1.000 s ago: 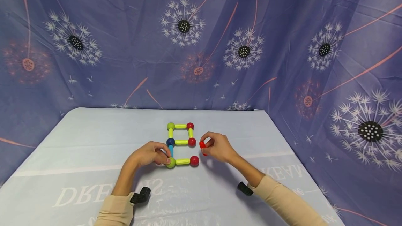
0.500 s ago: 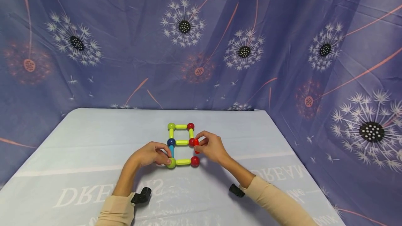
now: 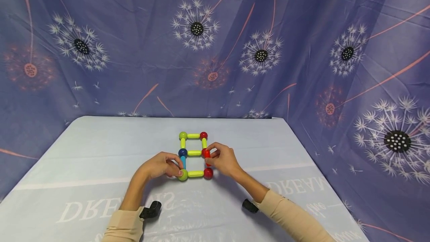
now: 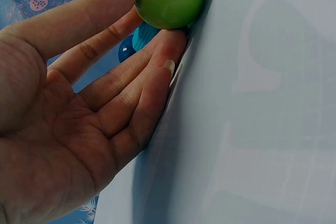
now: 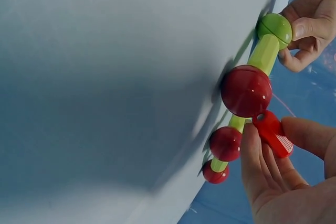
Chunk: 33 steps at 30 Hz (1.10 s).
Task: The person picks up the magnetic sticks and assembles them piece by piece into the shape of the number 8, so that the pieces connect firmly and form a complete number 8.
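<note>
A flat frame of balls and short magnetic rods lies on the table. My left hand (image 3: 161,164) holds the near-left green ball (image 4: 170,1) between thumb and fingers. From that ball a light-blue rod (image 3: 183,163) runs back to a dark-blue ball (image 3: 183,152), and a yellow-green rod (image 3: 196,174) runs right to a red ball (image 3: 208,173). My right hand (image 3: 224,159) pinches a red magnetic rod (image 5: 273,135) along the frame's right side. In the right wrist view one rod end is right at the near red ball (image 5: 246,91), the rod tilted away from it.
Behind, yellow-green rods join the dark-blue ball, a far green ball (image 3: 183,135), a far red ball (image 3: 203,135) and a middle red ball (image 5: 226,144) into a square. A pale printed cloth (image 3: 111,137) covers the table, with a dandelion-patterned curtain (image 3: 144,47) behind it.
My right hand has moved left with the red rod, from beside the frame to the gap between the near and middle red balls. The left hand has stayed at the green ball.
</note>
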Tool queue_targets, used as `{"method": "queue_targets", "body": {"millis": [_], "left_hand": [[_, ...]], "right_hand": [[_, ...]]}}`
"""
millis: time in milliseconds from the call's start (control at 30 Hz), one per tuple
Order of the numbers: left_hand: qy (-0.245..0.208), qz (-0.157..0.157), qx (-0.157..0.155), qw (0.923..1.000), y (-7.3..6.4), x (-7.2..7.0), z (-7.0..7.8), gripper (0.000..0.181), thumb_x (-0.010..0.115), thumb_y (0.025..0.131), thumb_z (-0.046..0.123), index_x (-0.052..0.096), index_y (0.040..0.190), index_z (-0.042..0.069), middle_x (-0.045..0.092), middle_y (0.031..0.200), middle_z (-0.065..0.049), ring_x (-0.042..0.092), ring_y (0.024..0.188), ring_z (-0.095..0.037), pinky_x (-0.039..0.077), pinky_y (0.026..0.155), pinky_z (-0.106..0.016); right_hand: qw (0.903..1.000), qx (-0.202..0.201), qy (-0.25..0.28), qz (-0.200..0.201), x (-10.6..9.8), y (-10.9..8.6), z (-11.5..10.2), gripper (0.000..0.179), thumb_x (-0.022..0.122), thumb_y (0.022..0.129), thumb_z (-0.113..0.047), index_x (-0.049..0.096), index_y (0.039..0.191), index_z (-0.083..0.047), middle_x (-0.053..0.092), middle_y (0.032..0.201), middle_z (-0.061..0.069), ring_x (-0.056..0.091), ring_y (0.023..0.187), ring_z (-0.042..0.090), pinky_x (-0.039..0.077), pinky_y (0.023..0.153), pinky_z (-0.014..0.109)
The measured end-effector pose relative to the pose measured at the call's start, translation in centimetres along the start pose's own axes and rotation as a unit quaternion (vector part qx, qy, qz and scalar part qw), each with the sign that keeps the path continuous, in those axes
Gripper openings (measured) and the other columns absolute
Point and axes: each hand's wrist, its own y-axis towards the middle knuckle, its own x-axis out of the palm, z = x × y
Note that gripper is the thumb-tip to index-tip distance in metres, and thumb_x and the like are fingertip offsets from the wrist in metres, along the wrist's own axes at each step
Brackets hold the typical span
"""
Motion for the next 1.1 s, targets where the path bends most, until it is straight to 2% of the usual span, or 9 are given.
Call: {"method": "queue_targets", "body": {"millis": [267, 533, 900, 1100], "left_hand": [[-0.003, 0.001, 0.007, 1.0000, 0.0, -0.1, 0.1, 0.026, 0.081, 0.083, 0.011, 0.071, 0.104, -0.001, 0.077, 0.089, -0.008, 0.067, 0.077, -0.014, 0.053, 0.071, -0.034], [-0.007, -0.004, 0.007, 0.9999, 0.0, -0.1, 0.0, 0.026, 0.080, 0.083, 0.011, 0.071, 0.104, -0.002, 0.076, 0.087, -0.007, 0.066, 0.076, -0.013, 0.052, 0.069, -0.034], [-0.008, -0.003, 0.003, 1.0000, -0.1, 0.0, 0.1, 0.027, 0.082, 0.082, 0.012, 0.071, 0.103, -0.001, 0.076, 0.086, -0.004, 0.065, 0.075, -0.012, 0.052, 0.070, -0.033], [-0.009, -0.002, 0.003, 1.0000, 0.0, 0.0, -0.1, 0.027, 0.082, 0.081, 0.013, 0.071, 0.102, -0.001, 0.076, 0.084, -0.003, 0.064, 0.075, -0.012, 0.051, 0.069, -0.031]], "right_hand": [[0.9999, 0.003, -0.010, 0.002, 0.2, 0.0, 0.3, 0.028, 0.079, 0.084, -0.012, 0.071, 0.110, -0.012, 0.075, 0.084, 0.003, 0.067, 0.070, 0.011, 0.052, 0.061, 0.028], [1.0000, 0.007, -0.005, -0.004, 0.3, 0.0, 0.4, 0.027, 0.079, 0.085, -0.012, 0.070, 0.111, -0.009, 0.076, 0.084, 0.006, 0.068, 0.070, 0.012, 0.053, 0.061, 0.028], [0.9992, 0.028, 0.000, -0.028, 0.6, 0.3, 1.2, 0.043, 0.075, 0.090, -0.013, 0.065, 0.131, -0.007, 0.077, 0.089, 0.009, 0.072, 0.065, 0.013, 0.054, 0.060, 0.026], [0.9989, 0.034, -0.010, -0.030, 0.7, 0.4, 1.3, 0.047, 0.075, 0.090, -0.014, 0.063, 0.135, -0.009, 0.077, 0.089, 0.009, 0.071, 0.065, 0.012, 0.054, 0.060, 0.026]]}}
